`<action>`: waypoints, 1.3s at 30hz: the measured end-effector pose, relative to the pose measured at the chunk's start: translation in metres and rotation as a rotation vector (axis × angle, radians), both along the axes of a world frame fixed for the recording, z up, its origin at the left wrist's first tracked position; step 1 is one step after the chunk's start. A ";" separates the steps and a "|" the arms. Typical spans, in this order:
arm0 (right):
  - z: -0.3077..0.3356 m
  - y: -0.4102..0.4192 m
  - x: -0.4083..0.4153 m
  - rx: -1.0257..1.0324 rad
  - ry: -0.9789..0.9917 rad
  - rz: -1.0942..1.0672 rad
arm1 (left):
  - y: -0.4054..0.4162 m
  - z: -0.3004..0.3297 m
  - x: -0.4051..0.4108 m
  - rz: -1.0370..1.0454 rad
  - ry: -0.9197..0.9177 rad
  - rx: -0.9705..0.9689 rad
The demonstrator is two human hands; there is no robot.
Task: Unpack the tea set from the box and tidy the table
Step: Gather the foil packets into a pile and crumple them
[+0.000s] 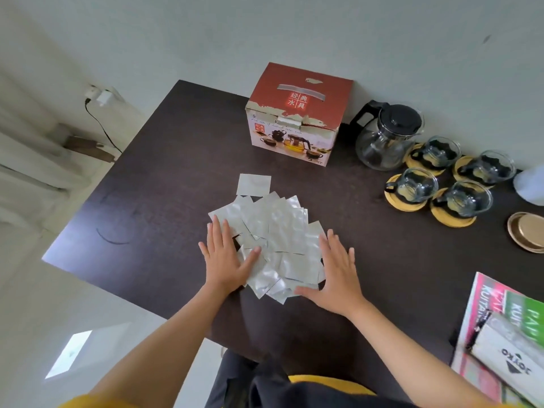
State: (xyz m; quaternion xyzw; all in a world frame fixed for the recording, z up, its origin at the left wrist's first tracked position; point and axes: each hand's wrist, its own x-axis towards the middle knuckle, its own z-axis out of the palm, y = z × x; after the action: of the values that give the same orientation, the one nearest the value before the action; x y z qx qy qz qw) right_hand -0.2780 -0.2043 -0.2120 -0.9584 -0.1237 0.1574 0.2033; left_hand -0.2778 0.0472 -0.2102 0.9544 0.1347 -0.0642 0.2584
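Observation:
A heap of several silver foil sachets [276, 231] lies in the middle of the dark table [164, 178]. My left hand [226, 256] lies flat on the heap's left edge, fingers spread. My right hand [338, 269] lies flat against its right edge, also spread. One sachet [254, 184] sits apart, just behind the heap. The red tea set box [297, 113] stands shut at the back. To its right stand a glass teapot with a black lid [387, 136] and several glass cups [418, 185] on round wooden coasters.
A gold round lid [528, 232] and a white object [530, 185] are at the right edge. Printed booklets and a packet [506, 343] lie at the front right. A wall socket with a black cable [100, 113] is off the table's left. The table's left edge runs diagonally.

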 end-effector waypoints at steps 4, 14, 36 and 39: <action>-0.007 0.019 -0.006 -0.178 -0.029 0.061 | 0.000 -0.004 0.007 -0.015 0.002 -0.046; -0.006 0.065 0.015 0.090 -0.048 -0.035 | -0.005 -0.003 -0.006 0.000 -0.262 -0.161; 0.012 0.131 0.191 -0.072 0.115 0.287 | 0.007 0.000 -0.007 -0.262 0.151 0.270; 0.012 0.122 0.171 -0.065 0.094 0.325 | 0.007 0.000 -0.007 -0.249 0.159 0.271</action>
State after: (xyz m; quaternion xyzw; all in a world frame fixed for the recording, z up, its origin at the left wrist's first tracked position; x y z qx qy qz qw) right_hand -0.1074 -0.0819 -0.1999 -0.9235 -0.2622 0.2368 0.1497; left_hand -0.2847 0.0544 -0.2097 0.9817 0.0430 -0.1520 0.1065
